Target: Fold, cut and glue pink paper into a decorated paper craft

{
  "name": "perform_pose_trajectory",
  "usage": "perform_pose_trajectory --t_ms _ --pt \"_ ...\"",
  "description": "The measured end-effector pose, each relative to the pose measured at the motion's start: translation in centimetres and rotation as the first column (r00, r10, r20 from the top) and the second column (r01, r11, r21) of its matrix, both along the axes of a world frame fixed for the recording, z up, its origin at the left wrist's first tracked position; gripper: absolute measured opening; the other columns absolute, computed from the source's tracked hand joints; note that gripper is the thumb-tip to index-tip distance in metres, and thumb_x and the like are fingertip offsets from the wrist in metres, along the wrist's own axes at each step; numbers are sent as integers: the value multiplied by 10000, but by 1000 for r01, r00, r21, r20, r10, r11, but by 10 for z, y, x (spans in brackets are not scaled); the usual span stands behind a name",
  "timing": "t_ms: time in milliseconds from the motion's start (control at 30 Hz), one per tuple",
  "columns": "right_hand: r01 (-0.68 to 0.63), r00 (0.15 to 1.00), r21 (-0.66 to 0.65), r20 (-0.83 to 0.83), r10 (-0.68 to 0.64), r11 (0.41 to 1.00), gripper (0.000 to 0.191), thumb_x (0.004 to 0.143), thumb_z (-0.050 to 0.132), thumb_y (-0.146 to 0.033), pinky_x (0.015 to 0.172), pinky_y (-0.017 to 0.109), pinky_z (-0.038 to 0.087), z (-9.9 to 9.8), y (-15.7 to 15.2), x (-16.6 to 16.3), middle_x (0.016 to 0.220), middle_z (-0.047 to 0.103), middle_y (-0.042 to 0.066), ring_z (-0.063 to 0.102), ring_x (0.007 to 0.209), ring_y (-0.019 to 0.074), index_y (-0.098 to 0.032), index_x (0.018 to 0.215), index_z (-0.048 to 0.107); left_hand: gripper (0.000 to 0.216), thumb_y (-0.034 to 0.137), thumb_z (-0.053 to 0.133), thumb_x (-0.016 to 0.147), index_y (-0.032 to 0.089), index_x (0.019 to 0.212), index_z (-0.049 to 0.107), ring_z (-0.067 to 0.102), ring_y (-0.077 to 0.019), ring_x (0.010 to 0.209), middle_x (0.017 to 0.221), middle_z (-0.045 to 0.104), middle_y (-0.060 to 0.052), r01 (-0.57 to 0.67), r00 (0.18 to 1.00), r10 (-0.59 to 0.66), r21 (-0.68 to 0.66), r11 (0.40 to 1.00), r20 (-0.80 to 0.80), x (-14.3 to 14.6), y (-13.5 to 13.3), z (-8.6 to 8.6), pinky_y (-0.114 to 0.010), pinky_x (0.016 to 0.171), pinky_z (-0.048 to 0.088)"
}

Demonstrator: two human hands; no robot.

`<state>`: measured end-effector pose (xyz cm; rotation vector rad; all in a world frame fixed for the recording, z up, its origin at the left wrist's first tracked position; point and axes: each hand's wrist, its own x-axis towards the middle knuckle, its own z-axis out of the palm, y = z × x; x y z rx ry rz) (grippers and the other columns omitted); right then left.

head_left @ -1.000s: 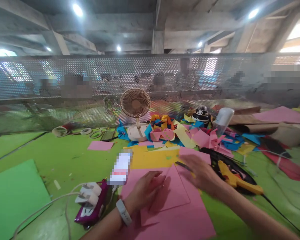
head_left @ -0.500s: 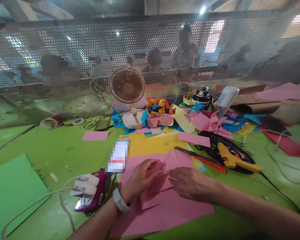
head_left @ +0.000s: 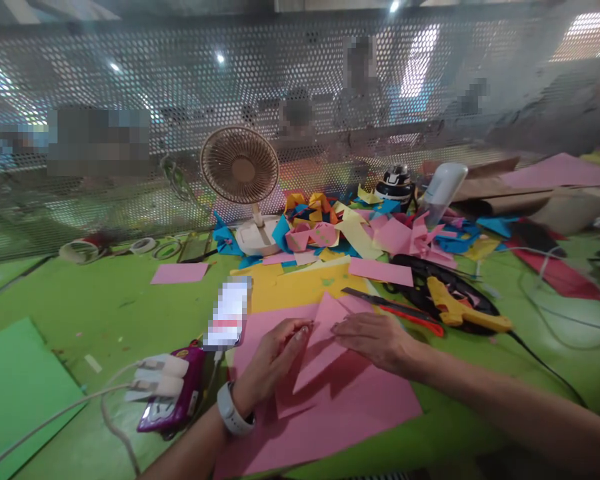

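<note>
A folded piece of pink paper (head_left: 325, 357) lies on a larger flat pink sheet (head_left: 365, 420), with a pointed flap raised between my hands. My left hand (head_left: 275, 357), with a white watch (head_left: 234, 408) on its wrist, has its thumb and fingers closed at the flap's left edge. Across from it, my right hand (head_left: 373, 339) has its fingers together on the flap's right side, the thumb hidden beneath. Behind the flap lie a black utility knife (head_left: 363, 297) and a red-handled tool (head_left: 420, 321).
A phone (head_left: 229, 312) and a purple power strip (head_left: 173, 387) with plugs and cables lie left. To the right, a yellow glue gun (head_left: 460, 310) rests on a black tray (head_left: 487, 313). Behind are a fan (head_left: 240, 167), colourful paper scraps (head_left: 350, 230) and a perforated screen (head_left: 190, 87).
The pink flap has come up from nearly flat into a raised triangle. My right hand has lifted slightly with it; my left hand stays beside it. The view has shifted a little.
</note>
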<state>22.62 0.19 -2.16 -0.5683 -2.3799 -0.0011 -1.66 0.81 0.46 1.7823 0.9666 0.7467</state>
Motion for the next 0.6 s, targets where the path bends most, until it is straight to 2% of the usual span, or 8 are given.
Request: perform_pose_trajectory --t_ms 100,233,333,400,467,533,567,600 --pt "-97 995 -4 -36 97 995 248 869 489 -108 919 309 472 7 -1 0 1069 667 69 579 1048 142 -147 1089 596 307 358 388 927 192 1116 565 553 -202 1013 1105 603 -80 -56 997 60 -63 996 49 0 -1 -3 -356 904 429" --pt "-195 981 -59 -15 194 979 276 917 415 -194 911 315 468 14 -3 1 1165 614 104 513 1141 157 -143 1128 585 380 370 392 920 192 1242 487 601 -186 837 940 647 -69 -66 992 86 -200 978 92 -3 -1 -2 -346 776 488" --pt "-185 983 -71 -14 184 980 300 926 382 -210 939 351 443 14 -2 2 1237 563 108 460 1195 170 -164 1148 579 327 285 389 915 192 1173 568 586 -186 917 1044 633 -74 -29 991 56 -210 977 122 -7 -2 0 -342 837 468" --pt "-115 993 -52 -46 112 992 295 903 422 -180 954 379 427 12 -1 4 1277 528 96 437 1215 181 -196 1153 578 308 221 397 895 192 1122 603 584 -188 948 1114 617 -73 11 991 12 -171 985 135 -9 -1 -3 -334 843 469" --pt "-22 995 -25 -96 19 999 305 865 489 -154 961 407 416 9 2 5 1312 493 82 423 1224 200 -230 1143 587 307 187 442 866 200 1132 595 594 -190 945 1106 629 -71 31 996 -26 -51 998 83 -11 0 -7 -325 822 477" --pt "52 989 -30 -134 -56 998 316 840 529 -137 966 425 410 6 4 7 1323 477 78 420 1225 216 -246 1129 599 300 177 494 849 218 1127 598 609 -180 898 1043 658 -62 25 999 -18 184 983 -38 -13 2 -12 -304 778 486" --pt "80 985 -43 -147 -86 996 316 838 533 -132 967 429 410 4 6 7 1316 483 79 427 1219 219 -250 1122 605 287 175 511 847 225 1113 608 613 -171 855 987 671 -55 32 994 4 330 944 -107 -14 2 -13 -292 745 486" --pt "106 981 -61 -156 -115 992 315 841 527 -127 964 427 413 3 7 8 1304 494 79 438 1209 217 -255 1117 610 274 172 523 848 232 1098 617 610 -160 798 914 678 -46 47 985 39 474 879 -169 -14 2 -14 -282 708 481"
